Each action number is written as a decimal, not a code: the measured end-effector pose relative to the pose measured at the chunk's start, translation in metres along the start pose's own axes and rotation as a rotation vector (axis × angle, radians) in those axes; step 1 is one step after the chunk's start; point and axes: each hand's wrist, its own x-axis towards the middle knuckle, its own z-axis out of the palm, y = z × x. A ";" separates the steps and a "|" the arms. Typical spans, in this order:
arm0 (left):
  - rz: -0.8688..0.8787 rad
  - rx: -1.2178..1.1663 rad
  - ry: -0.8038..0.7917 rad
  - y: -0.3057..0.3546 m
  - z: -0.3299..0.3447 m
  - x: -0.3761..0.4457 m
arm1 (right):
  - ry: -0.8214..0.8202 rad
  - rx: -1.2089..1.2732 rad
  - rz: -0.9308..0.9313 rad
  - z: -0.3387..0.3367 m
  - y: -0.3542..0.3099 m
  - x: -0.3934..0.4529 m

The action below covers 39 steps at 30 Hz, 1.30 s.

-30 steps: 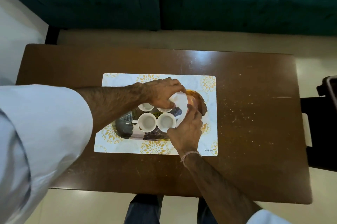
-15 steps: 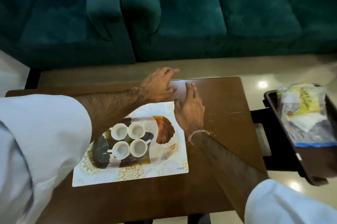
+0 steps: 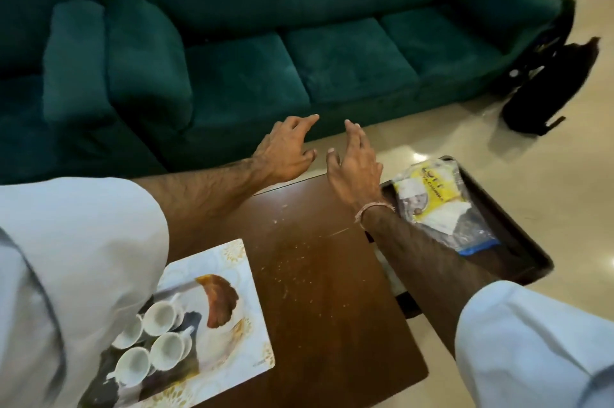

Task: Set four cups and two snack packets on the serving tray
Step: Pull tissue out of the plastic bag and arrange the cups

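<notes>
A dark brown wooden coffee table (image 3: 319,291) with a glossy top carries the scene; pale crumbs or specks are scattered across its bare middle. At its near left corner lies a white placemat (image 3: 247,278) with yellow floral medallions along its edges. On the placemat rests the serving tray (image 3: 221,301), patterned in brown, grey and white, holding four white cups (image 3: 156,339) grouped together in a two-by-two cluster. Off the table's right edge sits a second, dark tray (image 3: 518,241), lower down, with clear-and-yellow snack packets (image 3: 428,205) lying in it. The pale tiled floor (image 3: 548,158) surrounds both.
</notes>
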 end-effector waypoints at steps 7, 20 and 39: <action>0.078 -0.012 -0.077 0.109 0.058 0.074 | 0.099 -0.007 0.132 -0.068 0.105 0.034; 0.164 -0.007 -0.275 0.223 0.233 0.128 | 0.100 -0.017 0.418 -0.106 0.315 0.018; 0.207 0.132 -0.549 0.258 0.399 0.092 | 0.020 0.006 0.636 -0.050 0.459 -0.059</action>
